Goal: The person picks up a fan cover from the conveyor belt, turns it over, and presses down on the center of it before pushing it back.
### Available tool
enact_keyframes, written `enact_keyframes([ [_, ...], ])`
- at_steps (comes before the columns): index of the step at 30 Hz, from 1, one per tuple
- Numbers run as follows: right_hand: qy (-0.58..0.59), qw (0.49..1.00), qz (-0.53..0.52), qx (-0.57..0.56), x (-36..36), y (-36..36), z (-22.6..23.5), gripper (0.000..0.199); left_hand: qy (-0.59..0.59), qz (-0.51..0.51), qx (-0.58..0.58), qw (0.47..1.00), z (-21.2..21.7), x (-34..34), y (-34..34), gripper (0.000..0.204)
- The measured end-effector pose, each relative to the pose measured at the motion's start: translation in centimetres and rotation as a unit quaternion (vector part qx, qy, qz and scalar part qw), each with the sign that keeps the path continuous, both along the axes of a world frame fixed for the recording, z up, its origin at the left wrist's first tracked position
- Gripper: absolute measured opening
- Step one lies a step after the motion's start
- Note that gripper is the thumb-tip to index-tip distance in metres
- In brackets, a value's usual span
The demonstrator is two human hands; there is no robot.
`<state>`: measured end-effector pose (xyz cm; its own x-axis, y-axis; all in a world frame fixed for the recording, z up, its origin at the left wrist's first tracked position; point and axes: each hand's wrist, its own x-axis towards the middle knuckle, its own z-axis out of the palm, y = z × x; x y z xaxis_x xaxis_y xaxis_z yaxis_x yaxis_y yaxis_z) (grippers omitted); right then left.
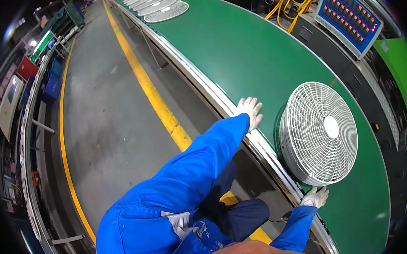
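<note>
A stack of round white fan grilles [321, 137], with a pale disc at the top grille's centre, sits on a green conveyor belt [236, 47]. My left hand [250, 112], in a white glove, rests with fingers spread on the belt's near edge, apart from the stack. My right hand [315, 197], gloved too, lies low on the belt right beside the stack's lower rim. Its fingers are stretched out with nothing visible in them; whether the fingertips touch the rim I cannot tell. Both forearms are in blue sleeves.
More flat white grilles [166, 11] lie at the belt's far end. A metal rail [201, 79] runs along the near edge. A blue control panel [348, 16] with red lights and yellow cables [294, 7] stands beyond. Left is a grey floor with a yellow line [150, 86].
</note>
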<state>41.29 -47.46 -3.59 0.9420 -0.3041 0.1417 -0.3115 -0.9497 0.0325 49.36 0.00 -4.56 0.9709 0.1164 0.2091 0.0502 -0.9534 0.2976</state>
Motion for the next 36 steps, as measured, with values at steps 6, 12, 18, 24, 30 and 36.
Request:
enact_keyframes([
  [6,-0.039,0.999,0.008,-0.020,-0.1,-1.1,-2.8,0.062,-0.030,-0.013,0.009,0.999,0.9,-0.3,0.6,0.057],
  [12,-0.182,0.965,0.049,0.182,0.8,2.8,1.5,0.042,0.009,-0.022,-0.020,1.000,-0.5,2.1,2.0,0.052],
  [18,-0.114,0.992,-0.043,-0.024,1.4,0.0,-1.0,0.058,-0.030,-0.002,0.009,1.000,-1.3,2.8,0.5,0.051],
  [24,0.020,0.994,-0.072,0.080,0.5,1.0,2.5,0.061,-0.026,-0.008,0.049,0.998,-0.9,1.9,-0.2,0.047],
  [30,-0.069,0.993,-0.071,0.058,0.2,0.5,-0.4,0.064,-0.042,-0.031,0.081,0.995,-0.9,1.7,0.1,0.046],
  [36,-0.089,0.992,-0.063,0.071,1.1,0.4,-1.0,0.061,-0.042,-0.029,0.075,0.996,-1.1,3.1,0.0,0.046],
])
